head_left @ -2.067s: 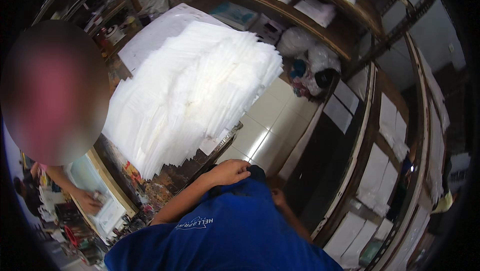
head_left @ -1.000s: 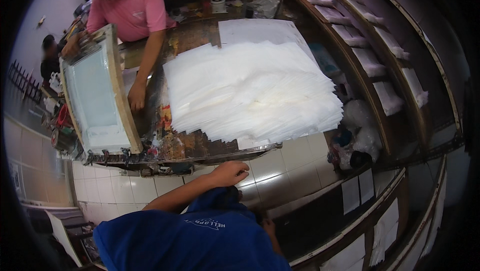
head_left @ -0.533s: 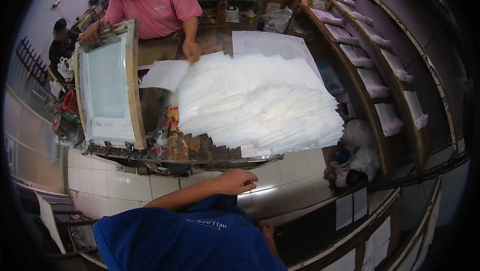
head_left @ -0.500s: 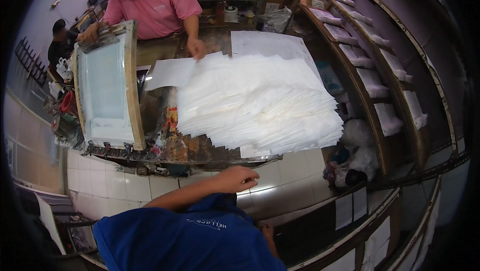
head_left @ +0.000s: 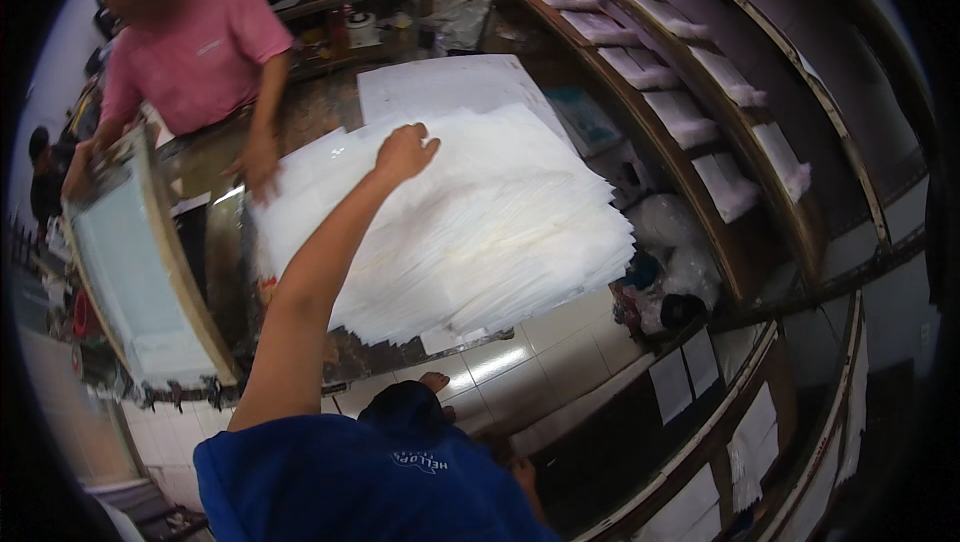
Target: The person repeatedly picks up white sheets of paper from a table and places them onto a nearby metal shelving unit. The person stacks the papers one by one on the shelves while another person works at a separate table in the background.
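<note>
My left hand [head_left: 405,153] reaches over a broad fanned pile of thin white sheets [head_left: 480,212] on the worktable. Its fingers are bent, the thumb stands apart, and nothing shows between them; whether it touches the top sheet I cannot tell. Low beside my blue shirt, a small part of my right hand [head_left: 524,474] shows, its fingers mostly hidden. Across the table a co-worker in pink [head_left: 205,52] has one hand on a wooden-framed screen [head_left: 150,262], tilted up at the left. The co-worker's other hand [head_left: 262,170], blurred, is at the pile's left edge.
A large white board [head_left: 450,82] lies behind the pile. Wooden racks [head_left: 690,192] with white bundles slope along the right. Clear plastic bags [head_left: 665,242] sit beside the table's right end. Another rack [head_left: 690,472] stands low at right. A second person [head_left: 45,167] is far left.
My left hand has moved from in front of the table forward over the pile. The view has shifted, and the loose sheet near the co-worker's hand now lies against the pile.
</note>
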Motion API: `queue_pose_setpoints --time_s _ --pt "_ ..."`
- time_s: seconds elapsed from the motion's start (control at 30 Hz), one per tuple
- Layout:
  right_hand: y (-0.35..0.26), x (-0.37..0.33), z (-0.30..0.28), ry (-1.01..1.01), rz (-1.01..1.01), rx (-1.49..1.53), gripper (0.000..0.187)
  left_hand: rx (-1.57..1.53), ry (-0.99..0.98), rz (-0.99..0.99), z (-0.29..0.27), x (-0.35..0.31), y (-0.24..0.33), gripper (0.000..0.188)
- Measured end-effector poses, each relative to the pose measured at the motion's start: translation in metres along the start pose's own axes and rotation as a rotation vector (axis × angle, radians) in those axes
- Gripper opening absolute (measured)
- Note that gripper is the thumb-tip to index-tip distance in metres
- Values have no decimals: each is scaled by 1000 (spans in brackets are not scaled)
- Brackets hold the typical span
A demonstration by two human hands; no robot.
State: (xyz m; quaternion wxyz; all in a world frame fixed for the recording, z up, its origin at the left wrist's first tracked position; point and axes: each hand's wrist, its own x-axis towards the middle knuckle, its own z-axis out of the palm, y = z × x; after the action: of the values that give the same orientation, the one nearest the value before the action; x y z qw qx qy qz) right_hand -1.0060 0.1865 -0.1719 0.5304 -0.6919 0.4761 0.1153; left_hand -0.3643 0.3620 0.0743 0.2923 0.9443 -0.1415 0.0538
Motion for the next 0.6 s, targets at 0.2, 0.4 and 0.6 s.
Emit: queue_pose_setpoints --time_s 0.2,0.4,0.6 --pt "116 27 40 87 173 726 9 213 -180 -102 118 104 -71 68" --pt "37 6 62 407 -38 204 28 170 -455 31 146 228 -200 63" --pt "-79 -9 25 488 -154 555 23 28 -367 328 76 135 -11 30"
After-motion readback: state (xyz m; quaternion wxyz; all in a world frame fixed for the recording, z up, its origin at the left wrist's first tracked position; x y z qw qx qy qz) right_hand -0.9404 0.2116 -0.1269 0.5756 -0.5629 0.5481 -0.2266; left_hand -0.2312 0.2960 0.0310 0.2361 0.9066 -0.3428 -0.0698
